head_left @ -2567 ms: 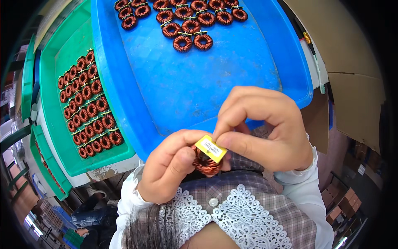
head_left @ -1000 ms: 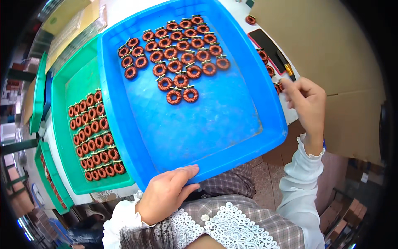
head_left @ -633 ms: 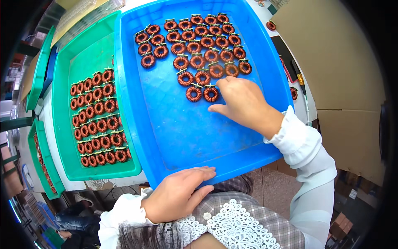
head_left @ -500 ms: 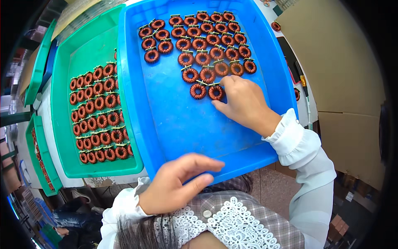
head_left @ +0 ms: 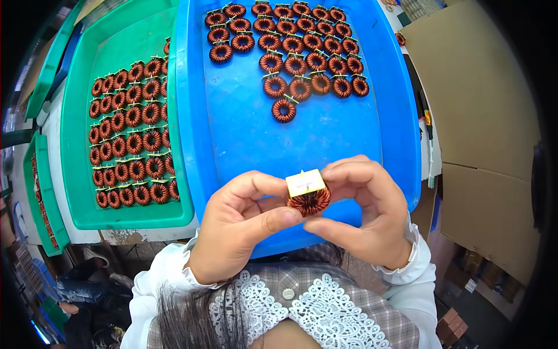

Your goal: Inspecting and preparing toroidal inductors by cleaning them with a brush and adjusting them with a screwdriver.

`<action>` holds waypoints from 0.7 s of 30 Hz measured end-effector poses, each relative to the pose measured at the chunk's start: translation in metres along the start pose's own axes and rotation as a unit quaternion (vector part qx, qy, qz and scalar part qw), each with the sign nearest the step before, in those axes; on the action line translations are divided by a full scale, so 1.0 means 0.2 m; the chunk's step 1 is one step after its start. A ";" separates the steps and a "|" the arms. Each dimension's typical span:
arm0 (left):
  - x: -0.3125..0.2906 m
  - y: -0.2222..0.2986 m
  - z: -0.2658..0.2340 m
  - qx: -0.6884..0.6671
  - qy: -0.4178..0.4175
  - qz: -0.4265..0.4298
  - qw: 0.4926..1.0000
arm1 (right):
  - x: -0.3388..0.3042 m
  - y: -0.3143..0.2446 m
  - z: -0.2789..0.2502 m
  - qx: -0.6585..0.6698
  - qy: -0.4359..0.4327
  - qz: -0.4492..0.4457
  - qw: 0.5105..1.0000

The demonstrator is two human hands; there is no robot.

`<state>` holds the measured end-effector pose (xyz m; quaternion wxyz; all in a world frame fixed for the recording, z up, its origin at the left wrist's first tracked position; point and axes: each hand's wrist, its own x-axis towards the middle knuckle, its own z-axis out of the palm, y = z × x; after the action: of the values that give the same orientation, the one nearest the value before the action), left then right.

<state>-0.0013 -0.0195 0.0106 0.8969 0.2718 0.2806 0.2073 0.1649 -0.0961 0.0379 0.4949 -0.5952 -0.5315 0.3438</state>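
Note:
A copper-wound toroid coil with a pale yellow base plate is held up over the near edge of the blue tray. My left hand pinches it from the left, thumb low on the winding and fingers by the plate. On its other side, my right hand has its fingers and thumb closed around the coil's right edge. The plate faces up toward me. Beyond, a lone coil lies nearest among the rows of similar coils in the tray.
Left of the blue tray stands a green tray holding rows of the same coils. Another green tray sits farther left. Cardboard rises on the right, beside a yellow-and-black tool on the white table.
My right hand has taken a coil from the front row and brought it toward me. My left hand has come up and now grips it too.

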 end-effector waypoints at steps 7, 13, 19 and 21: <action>-0.03 0.00 0.03 -0.056 -0.037 -0.022 0.997 | -0.09 0.01 -0.01 0.144 0.014 0.068 0.987; -0.04 -0.02 0.04 -0.040 -0.014 -0.015 0.999 | -0.12 -0.02 0.01 -0.013 0.041 -0.017 0.999; -0.05 -0.05 0.02 0.032 -0.068 0.007 0.997 | -0.12 0.02 0.02 -0.083 0.006 -0.133 0.988; -0.05 -0.04 0.01 0.057 -0.071 -0.009 0.996 | -0.12 0.00 0.02 -0.072 0.005 -0.117 0.991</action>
<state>-0.0061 -0.0317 0.0121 0.8992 0.3345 0.2299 0.1631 0.1563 -0.1192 0.0339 0.4898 -0.5649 -0.6186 0.2415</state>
